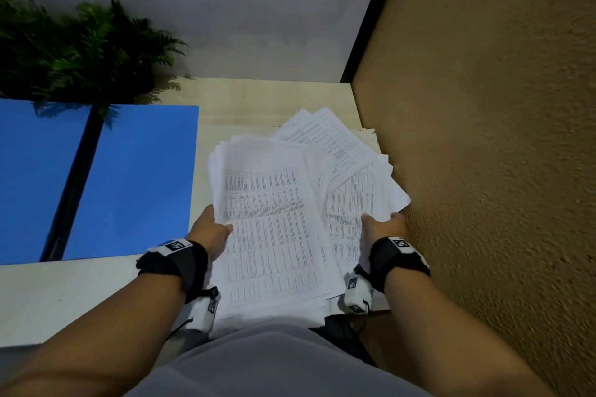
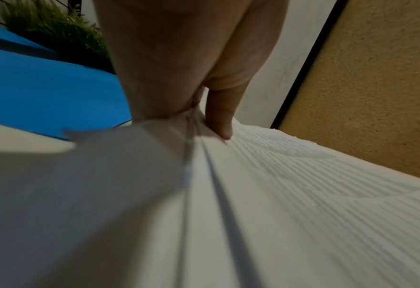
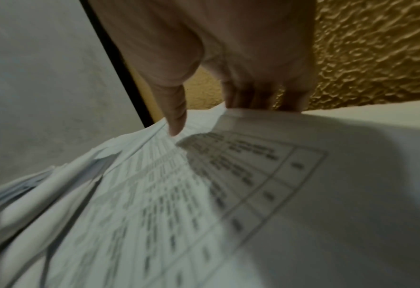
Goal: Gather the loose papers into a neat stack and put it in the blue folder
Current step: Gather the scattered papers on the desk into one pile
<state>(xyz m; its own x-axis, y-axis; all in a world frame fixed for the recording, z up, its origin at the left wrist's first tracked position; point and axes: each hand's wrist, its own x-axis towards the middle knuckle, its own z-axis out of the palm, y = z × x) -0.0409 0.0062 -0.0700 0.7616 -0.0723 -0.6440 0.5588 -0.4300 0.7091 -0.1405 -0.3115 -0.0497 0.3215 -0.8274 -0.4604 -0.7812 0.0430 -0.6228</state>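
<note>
A fanned bundle of printed white papers (image 1: pixel 274 219) lies between both hands near the desk's right end. My left hand (image 1: pixel 211 230) grips its left edge, thumb on top and fingers hidden beneath; the left wrist view shows that thumb (image 2: pixel 219 118) pressing the papers (image 2: pixel 277 194). My right hand (image 1: pixel 382 224) holds the right edge, thumb (image 3: pixel 175 117) on top of the papers (image 3: pixel 179 204), fingers (image 3: pixel 265 95) tucked under. The sheets are askew, several corners sticking out at the far right. The blue folder (image 1: pixel 129 184) lies open and flat on the desk to the left.
A green fern plant (image 1: pixel 80 48) stands behind the folder at the back left. A textured ochre wall (image 1: pixel 483 171) runs close along the right side. A grey panel (image 1: pixel 225 10) closes the back. Pale desk surface (image 1: pixel 64 293) shows below the folder.
</note>
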